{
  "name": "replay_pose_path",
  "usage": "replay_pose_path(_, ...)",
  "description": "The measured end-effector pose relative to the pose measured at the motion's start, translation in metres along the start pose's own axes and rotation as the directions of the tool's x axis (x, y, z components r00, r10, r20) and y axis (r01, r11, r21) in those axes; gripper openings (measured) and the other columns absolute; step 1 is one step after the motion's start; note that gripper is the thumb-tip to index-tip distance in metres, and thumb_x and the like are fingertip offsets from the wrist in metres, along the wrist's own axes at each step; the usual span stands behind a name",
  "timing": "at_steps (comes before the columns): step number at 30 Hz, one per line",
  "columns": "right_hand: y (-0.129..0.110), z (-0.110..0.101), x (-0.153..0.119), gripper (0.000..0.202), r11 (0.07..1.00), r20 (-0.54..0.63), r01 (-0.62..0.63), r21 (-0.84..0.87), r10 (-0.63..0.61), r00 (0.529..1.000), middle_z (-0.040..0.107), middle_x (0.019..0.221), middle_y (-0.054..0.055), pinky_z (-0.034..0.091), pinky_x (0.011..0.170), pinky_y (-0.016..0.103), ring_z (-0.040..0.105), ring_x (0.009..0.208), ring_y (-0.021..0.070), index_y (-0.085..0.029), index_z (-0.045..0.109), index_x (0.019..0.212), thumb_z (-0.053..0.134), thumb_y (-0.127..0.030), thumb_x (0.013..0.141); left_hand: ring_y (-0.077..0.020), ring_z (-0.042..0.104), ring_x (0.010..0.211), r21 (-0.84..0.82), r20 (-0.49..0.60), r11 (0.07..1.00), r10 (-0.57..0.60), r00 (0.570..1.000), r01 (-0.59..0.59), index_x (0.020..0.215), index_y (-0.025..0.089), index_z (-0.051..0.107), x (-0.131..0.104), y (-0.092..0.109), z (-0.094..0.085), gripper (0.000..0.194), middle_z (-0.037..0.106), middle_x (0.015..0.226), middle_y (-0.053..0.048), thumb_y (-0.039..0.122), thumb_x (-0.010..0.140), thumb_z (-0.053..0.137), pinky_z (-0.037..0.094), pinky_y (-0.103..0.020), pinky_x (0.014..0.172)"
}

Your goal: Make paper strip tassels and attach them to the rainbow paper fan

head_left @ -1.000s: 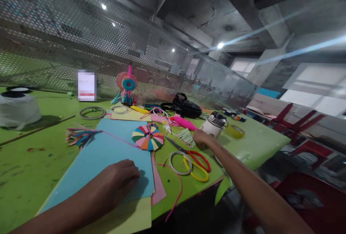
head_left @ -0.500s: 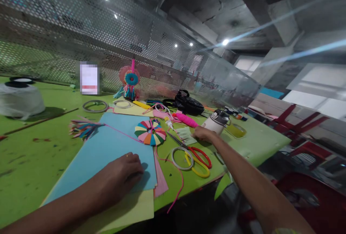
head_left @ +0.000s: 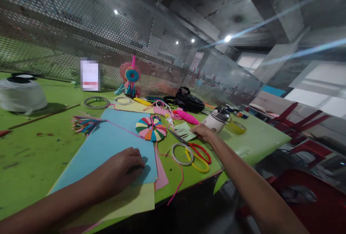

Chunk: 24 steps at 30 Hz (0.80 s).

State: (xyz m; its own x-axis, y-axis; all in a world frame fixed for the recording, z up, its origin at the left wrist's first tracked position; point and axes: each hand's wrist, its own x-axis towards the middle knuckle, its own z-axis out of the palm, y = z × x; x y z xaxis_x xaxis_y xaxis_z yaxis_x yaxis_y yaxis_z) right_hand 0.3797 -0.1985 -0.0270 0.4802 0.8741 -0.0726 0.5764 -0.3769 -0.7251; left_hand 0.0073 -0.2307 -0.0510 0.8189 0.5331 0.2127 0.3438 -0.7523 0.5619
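Touching fringed paper (head_left: 184,132) at bunched fingertips, the right hand (head_left: 203,132) shows no certain grip; scissors (head_left: 183,141) just below them could snag dragged strips. The left hand (head_left: 127,167) curls on blue paper (head_left: 116,133), hold unclear.

hands (head_left: 124,164) (head_left: 204,133): 2 | fringed paper (head_left: 185,132): 1 | scissors (head_left: 178,137): 1 | striped wheel (head_left: 146,129): 1 | flask (head_left: 211,123): 1 | black bag (head_left: 189,100): 1

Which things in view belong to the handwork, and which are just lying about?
Likely in the work:
fringed pale green paper, right hand at its edge
blue paper, left hand over it
striped ring
multicoloured tassel
scissors

Seemingly just lying about:
black-lidded white flask
black bag
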Motion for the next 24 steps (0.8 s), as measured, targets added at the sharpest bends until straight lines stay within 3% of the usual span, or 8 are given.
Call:
replay_pose_path(6,-0.035,-0.028,-0.035,0.032,0.957,-0.029,0.266,0.111,-0.265,0.964,0.051,0.057,-0.004,0.032,0.05,0.022,0.041,0.052,0.0073,-0.013,0.057,0.063,0.073,-0.041,0.061,-0.0172,0.058,0.079,-0.304,-0.012,0.938,-0.177,0.984,0.165,0.092,0.019,0.066,0.008,0.001,-0.016,0.028,0.064,0.092,-0.006,0.038,0.08,0.05,0.044,-0.026,0.068)
replay_pose_path(8,-0.054,-0.033,-0.06,0.029,0.915,-0.06,0.387,0.116,-0.382,0.922,0.053,0.062,-0.003,0.034,0.056,0.023,0.044,0.058,0.0089,-0.014,0.057,0.064,0.071,-0.04,0.062,-0.0198,0.059,0.085,-0.372,-0.001,0.902,-0.237,0.971,0.22,0.099,0.019,0.065,0.012,0.009,-0.025,0.035,0.064,0.098,-0.008,0.043,0.077,0.054,0.045,-0.029,0.072)
replay_pose_path(11,-0.085,-0.027,-0.106,0.024,0.812,-0.049,0.579,0.074,-0.577,0.815,0.054,0.064,-0.001,0.035,0.058,0.025,0.045,0.061,0.0111,-0.016,0.058,0.066,0.065,-0.038,0.071,-0.0251,0.055,0.101,-0.508,0.045,0.817,-0.293,0.955,0.274,0.119,0.019,0.055,0.019,0.023,-0.038,0.057,0.058,0.118,-0.011,0.047,0.071,0.062,0.045,-0.035,0.082)
replay_pose_path(13,-0.102,-0.018,-0.136,0.022,0.771,0.024,0.631,0.087,-0.634,0.773,0.053,0.064,-0.001,0.036,0.057,0.025,0.045,0.06,0.0112,-0.016,0.057,0.067,0.064,-0.036,0.073,-0.0276,0.052,0.109,-0.621,0.024,0.736,-0.323,0.946,0.268,0.132,0.022,0.042,0.022,0.032,-0.046,0.074,0.048,0.131,-0.013,0.047,0.067,0.067,0.043,-0.039,0.088)
replay_pose_path(15,-0.114,-0.007,-0.158,0.02,0.743,0.085,0.652,0.15,-0.667,0.74,0.053,0.066,-0.001,0.037,0.058,0.025,0.045,0.061,0.0114,-0.017,0.057,0.068,0.062,-0.035,0.075,-0.0276,0.049,0.114,-0.739,-0.066,0.663,-0.25,0.966,0.121,0.133,0.025,0.039,0.023,0.038,-0.053,0.073,0.042,0.137,-0.012,0.046,0.069,0.067,0.042,-0.039,0.09)
replay_pose_path(19,-0.124,0.017,-0.178,0.018,0.756,0.15,0.567,0.326,-0.634,0.759,0.051,0.064,-0.002,0.036,0.055,0.023,0.044,0.06,0.0106,-0.017,0.056,0.068,0.063,-0.033,0.074,-0.0251,0.051,0.112,-0.86,-0.167,0.504,-0.128,0.978,-0.081,0.12,0.021,0.049,0.011,0.048,-0.055,0.054,0.055,0.123,-0.01,0.04,0.073,0.066,0.042,-0.035,0.088)
replay_pose_path(21,-0.125,0.027,-0.181,0.018,0.768,0.145,0.506,0.392,-0.595,0.791,0.051,0.064,-0.002,0.036,0.055,0.023,0.044,0.06,0.0101,-0.017,0.055,0.067,0.064,-0.031,0.072,-0.023,0.054,0.105,-0.884,-0.197,0.46,-0.19,0.962,-0.09,0.114,0.02,0.05,0.001,0.052,-0.05,0.051,0.059,0.115,-0.008,0.036,0.069,0.069,0.044,-0.032,0.083)
replay_pose_path(24,-0.125,0.04,-0.184,0.016,0.775,0.118,0.474,0.418,-0.564,0.817,0.051,0.063,-0.002,0.035,0.056,0.023,0.044,0.06,0.0098,-0.016,0.055,0.065,0.064,-0.029,0.07,-0.0168,0.057,0.083,-0.874,-0.255,0.483,-0.357,0.899,-0.056,0.091,0.016,0.056,-0.01,0.055,-0.042,0.038,0.063,0.088,-0.003,0.029,0.061,0.075,0.043,-0.026,0.07)
